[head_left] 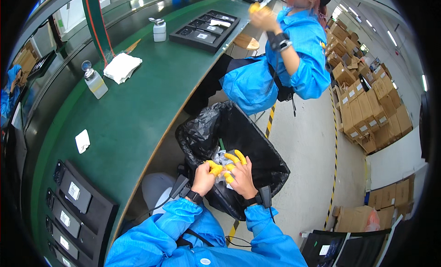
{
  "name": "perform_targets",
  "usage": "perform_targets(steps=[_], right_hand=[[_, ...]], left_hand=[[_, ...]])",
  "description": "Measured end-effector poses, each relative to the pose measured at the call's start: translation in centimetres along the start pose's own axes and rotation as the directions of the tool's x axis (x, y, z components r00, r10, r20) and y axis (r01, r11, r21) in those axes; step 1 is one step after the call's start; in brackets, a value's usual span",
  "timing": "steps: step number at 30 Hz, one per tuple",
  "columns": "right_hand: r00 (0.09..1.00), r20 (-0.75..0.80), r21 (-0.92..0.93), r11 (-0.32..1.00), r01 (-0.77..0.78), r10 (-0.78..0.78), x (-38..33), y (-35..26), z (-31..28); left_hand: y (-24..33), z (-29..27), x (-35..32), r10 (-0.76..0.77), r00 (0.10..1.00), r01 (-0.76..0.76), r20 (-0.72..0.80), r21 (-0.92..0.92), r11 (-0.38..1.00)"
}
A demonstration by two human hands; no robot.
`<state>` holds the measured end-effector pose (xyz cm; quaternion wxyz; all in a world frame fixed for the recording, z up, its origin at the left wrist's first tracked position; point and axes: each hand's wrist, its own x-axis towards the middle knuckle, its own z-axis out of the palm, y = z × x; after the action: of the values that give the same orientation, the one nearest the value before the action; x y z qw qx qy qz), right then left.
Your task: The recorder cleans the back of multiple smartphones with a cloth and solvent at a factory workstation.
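Note:
Both of my hands are together above a bin lined with a black plastic bag. Yellow finger cots cover several fingertips on each. My left hand has its fingers closed in a pinch, tips meeting those of the other hand. On my right hand, thumb and a finger pinch toward the left fingertips, while two other fingers stretch forward. Whatever lies between the fingertips is too small and covered to make out. Crumpled pale wrapping shows in the bin just beyond my fingers.
A green workbench runs along the left, bearing a black tray of phones, a white wipe, a stack of wipes, dispenser bottles and another phone tray. A co-worker sits ahead. Cardboard boxes stand right.

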<state>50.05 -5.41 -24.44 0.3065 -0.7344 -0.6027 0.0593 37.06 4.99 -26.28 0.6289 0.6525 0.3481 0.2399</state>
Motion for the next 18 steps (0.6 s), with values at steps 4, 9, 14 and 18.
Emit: perform_targets(steps=[4,9,14,18], right_hand=[[1.000,-0.013,0.012,1.000,-0.014,0.015,-0.1,0.4,-0.4],[1.000,0.011,0.022,1.000,-0.012,0.012,-0.5,1.2,-0.7],[0.998,0.035,0.007,0.999,-0.047,0.046,-1.4,2.1,-0.8],[0.996,0.071,-0.066,0.997,-0.039,0.044,-1.3,3.1,0.1]], left_hand=[[0.6,1.1,-0.7,-0.128,0.991,0.131,0.030,-0.323,0.937],[1.9,1.1,-1.5,-0.151,0.986,0.167,0.073,-0.479,0.862],[2.3,0.6,-2.4,-0.141,0.985,0.171,0.097,-0.516,0.839],[0.2,-0.3,-2.5,-0.142,0.982,0.186,0.126,-0.494,0.849]])
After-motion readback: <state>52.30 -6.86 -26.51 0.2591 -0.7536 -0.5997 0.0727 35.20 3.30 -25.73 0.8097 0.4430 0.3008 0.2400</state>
